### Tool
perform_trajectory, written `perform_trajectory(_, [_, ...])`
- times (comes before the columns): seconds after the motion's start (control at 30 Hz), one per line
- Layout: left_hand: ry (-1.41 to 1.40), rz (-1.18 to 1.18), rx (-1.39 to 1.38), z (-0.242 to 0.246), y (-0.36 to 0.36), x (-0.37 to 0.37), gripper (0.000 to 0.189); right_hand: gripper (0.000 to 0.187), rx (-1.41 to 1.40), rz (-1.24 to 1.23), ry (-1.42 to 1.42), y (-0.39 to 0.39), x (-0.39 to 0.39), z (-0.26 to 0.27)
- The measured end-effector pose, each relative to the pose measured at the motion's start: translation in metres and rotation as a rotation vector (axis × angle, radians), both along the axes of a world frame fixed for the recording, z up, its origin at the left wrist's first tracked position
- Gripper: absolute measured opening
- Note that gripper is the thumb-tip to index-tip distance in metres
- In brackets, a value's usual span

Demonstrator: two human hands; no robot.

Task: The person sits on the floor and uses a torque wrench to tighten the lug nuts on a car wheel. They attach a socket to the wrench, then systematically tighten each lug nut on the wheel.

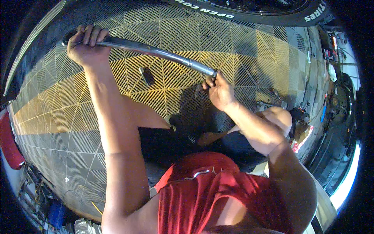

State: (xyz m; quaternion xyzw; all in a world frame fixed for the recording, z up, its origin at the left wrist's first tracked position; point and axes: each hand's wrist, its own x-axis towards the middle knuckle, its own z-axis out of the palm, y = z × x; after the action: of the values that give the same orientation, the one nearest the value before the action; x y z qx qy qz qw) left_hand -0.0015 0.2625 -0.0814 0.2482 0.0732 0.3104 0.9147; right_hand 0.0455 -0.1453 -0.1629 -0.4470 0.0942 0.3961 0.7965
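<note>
A long chrome torque wrench or similar bar tool (pixel 152 51) spans the upper middle of the head view, slanting down to the right. My left hand (pixel 89 44) is wrapped around its dark end at the upper left. At the other end my right hand (pixel 219 87) has its fingers and thumb against the metal tip; the palm side is partly hidden. On the tiled floor below the bar lies a small dark object with a pale end (pixel 146 76), its kind unclear.
A tire (pixel 263 20) with white lettering stands at the top. Metal tools (pixel 264 104) lie on the floor beside my right knee. An open cardboard box (pixel 302 136) is farther right. A red padded object (pixel 10 140) is at the far left, and a dark car part (pixel 336 140) at the right.
</note>
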Motion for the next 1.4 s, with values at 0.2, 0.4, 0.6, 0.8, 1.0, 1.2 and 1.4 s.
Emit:
perform_trajectory(0.2, [0.217, 0.017, -0.182, -0.007, -0.021, 0.018, 0.015, 0.045, -0.968, 0.561, -0.668, -0.024, 0.068, -0.033])
perform_trajectory(0.4, [0.376, -0.203, -0.307, -0.015, -0.131, 0.052, 0.007, 0.068, -0.486, 0.896, -0.651, 0.029, 0.053, 0.011])
perform_trajectory(0.6, [0.765, -0.447, 0.538, -0.112, -0.156, 0.025, 0.073, 0.094, -0.677, 0.869, -0.339, 0.014, 0.061, 0.004])
perform_trajectory(0.8, [1.274, -1.023, 1.781, -0.224, -0.107, -0.058, 0.051, 0.07, -0.647, 0.721, -0.483, -0.02, 0.105, 0.001])
perform_trajectory(1.0, [1.519, -0.789, 2.147, -0.227, -0.086, -0.112, 0.051, 0.064, -0.613, 0.828, -0.609, 0.021, 0.089, 0.025])
perform_trajectory(1.2, [1.415, -0.707, 1.769, -0.221, -0.119, -0.059, 0.045, 0.08, -0.837, 0.843, -0.58, -0.013, 0.098, -0.004])
perform_trajectory(1.4, [1.094, -0.436, 1.308, -0.188, -0.141, -0.018, 0.05, 0.078, -0.745, 0.761, -0.698, -0.014, 0.112, -0.009])
